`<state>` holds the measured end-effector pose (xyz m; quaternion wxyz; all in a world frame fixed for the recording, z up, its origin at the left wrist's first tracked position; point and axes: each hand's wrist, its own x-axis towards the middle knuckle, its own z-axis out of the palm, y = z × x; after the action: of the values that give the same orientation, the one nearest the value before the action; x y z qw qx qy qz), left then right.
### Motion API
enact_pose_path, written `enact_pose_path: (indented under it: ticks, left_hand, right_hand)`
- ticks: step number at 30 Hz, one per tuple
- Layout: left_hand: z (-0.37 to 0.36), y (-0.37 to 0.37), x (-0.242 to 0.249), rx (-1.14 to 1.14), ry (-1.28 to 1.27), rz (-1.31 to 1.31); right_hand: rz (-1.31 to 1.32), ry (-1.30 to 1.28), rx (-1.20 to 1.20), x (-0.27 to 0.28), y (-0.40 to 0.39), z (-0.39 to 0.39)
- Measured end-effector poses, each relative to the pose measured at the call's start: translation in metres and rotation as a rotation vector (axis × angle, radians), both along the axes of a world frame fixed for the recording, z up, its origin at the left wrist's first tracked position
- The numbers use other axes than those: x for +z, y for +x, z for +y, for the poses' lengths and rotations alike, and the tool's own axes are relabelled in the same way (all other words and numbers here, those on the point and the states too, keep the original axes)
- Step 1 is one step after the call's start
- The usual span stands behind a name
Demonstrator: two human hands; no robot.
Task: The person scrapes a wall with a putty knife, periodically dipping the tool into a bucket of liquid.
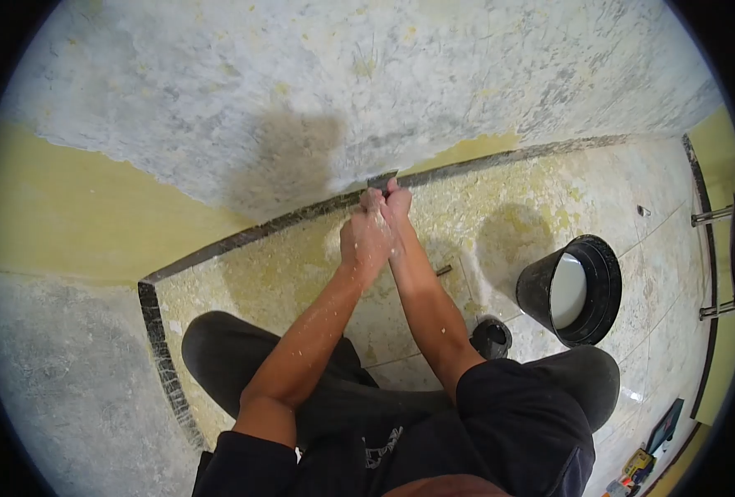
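Note:
My left hand (366, 236) and my right hand (396, 205) are together at the foot of the wall, fingers closed round a dark scraper-like tool (382, 179). The tool's flat end touches the dark baseboard strip (309, 210). Which hand bears more of the grip cannot be made out, as the hands overlap. Pale dust specks cover my hands and forearms. Above the strip, the wall (434, 74) is mottled grey-white, with yellow paint (119, 199) left along its lower part.
A black bucket (533, 282) with whitish liquid stands on the flake-covered floor at right. A small black container (491, 337) is near my knee. A short dark stick (443, 270) lies by my forearm. Assorted items (638, 464) lie at lower right.

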<state>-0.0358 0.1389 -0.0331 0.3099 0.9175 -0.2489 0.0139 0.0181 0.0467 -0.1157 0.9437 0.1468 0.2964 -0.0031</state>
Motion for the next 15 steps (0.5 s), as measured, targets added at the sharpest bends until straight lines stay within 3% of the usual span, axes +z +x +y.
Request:
enact_pose_path:
  ticks: [1, 3, 6, 10, 12, 15]
  left_hand:
    - [-0.003, 0.003, 0.0, 0.026, -0.004, -0.026]
    - [0.002, 0.004, 0.0, 0.064, 0.012, -0.026]
    - [0.005, 0.004, 0.008, 0.087, 0.016, 0.067]
    - [0.006, 0.008, -0.007, 0.067, -0.052, -0.08]
    - [0.003, 0.013, 0.002, 0.067, 0.158, 0.157]
    - [-0.005, 0.002, -0.005, 0.06, 0.013, -0.049]
  right_hand:
    - [-0.021, -0.01, -0.005, -0.003, 0.012, -0.003]
    - [0.01, -0.275, -0.055, -0.017, 0.015, 0.008]
    - [0.203, -0.241, -0.146, 0.02, 0.014, 0.016]
    - [0.148, -0.257, -0.131, 0.009, 0.012, 0.014]
    - [0.105, -0.189, -0.095, -0.008, 0.005, 0.014]
    - [0.053, -0.136, -0.055, -0.013, 0.01, 0.005]
